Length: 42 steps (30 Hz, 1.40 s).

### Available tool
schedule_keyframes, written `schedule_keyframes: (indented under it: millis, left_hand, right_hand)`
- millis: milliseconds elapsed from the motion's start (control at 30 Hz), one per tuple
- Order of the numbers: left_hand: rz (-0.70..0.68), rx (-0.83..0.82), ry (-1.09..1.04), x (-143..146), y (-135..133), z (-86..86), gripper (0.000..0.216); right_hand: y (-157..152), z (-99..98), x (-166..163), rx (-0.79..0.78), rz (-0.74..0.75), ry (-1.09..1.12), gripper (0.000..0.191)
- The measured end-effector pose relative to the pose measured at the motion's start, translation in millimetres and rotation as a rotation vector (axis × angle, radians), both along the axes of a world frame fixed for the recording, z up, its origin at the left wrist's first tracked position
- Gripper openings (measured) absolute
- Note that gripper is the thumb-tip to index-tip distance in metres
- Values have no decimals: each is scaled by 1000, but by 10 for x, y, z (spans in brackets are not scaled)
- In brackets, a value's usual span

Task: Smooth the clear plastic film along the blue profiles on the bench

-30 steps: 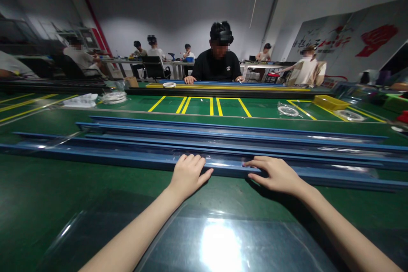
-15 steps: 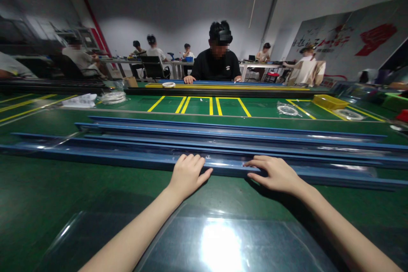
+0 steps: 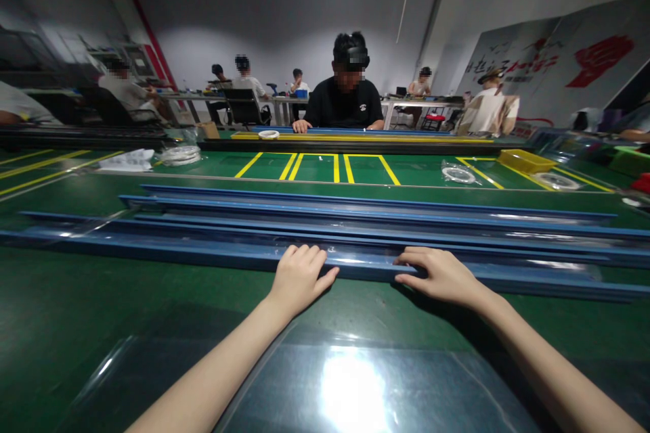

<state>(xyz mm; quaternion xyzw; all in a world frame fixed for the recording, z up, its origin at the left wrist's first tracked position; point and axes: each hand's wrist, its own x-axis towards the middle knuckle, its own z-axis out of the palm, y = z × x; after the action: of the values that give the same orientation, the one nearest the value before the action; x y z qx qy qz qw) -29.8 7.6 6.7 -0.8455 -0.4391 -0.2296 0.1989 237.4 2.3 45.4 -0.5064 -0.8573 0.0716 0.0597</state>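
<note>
A long blue channel profile point(image 3: 203, 254) lies across the green table, nearest to me, with clear film along its trough. Over its near wall curl the fingers of my left hand point(image 3: 299, 277), the thumb stretched to the right along the outside. My right hand point(image 3: 439, 274) takes the same wall between thumb and fingers, a short way to the right; its fingertips are inside the trough and partly hidden. Behind it, more blue profiles point(image 3: 355, 204) lie roughly parallel. In front of me, a clear plastic sheet point(image 3: 284, 379) on the table reflects a bright light.
Across the table point(image 3: 167, 284) are a yellow tray point(image 3: 525, 162), bagged white coils point(image 3: 180, 154) and yellow tape outlines. A co-worker in black point(image 3: 345, 105) sits opposite, at long dark and yellow profiles point(image 3: 365, 142). Other people work at desks behind.
My right hand's fingertips have shifted very slightly to the right along the wall. My left hand and the channel stay where they were. The co-worker's hand on the right has moved slightly.
</note>
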Motion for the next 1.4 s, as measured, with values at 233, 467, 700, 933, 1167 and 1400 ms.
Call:
schedule_keyframes:
  millis: [233, 467, 700, 933, 1167, 1400]
  left_hand:
    - [-2, 2, 0, -2, 0, -2, 29]
    - [5, -7, 6, 1, -2, 4, 29]
    - [7, -3, 9, 3, -5, 6, 29]
    - [3, 0, 5, -1, -3, 0, 29]
    - [-4, 5, -3, -2, 0, -2, 30]
    - [1, -5, -3, -4, -1, -9, 29]
  right_hand:
    - [4, 4, 1, -19, -3, 8, 34]
    - [6, -5, 4, -8, 1, -7, 35]
    - [3, -5, 0, -5, 2, -3, 33]
    - [1, 4, -1, -16, -2, -7, 34]
    - [6, -2, 5, -17, -3, 2, 34]
    - [-5, 2, 4, -10, 4, -1, 35]
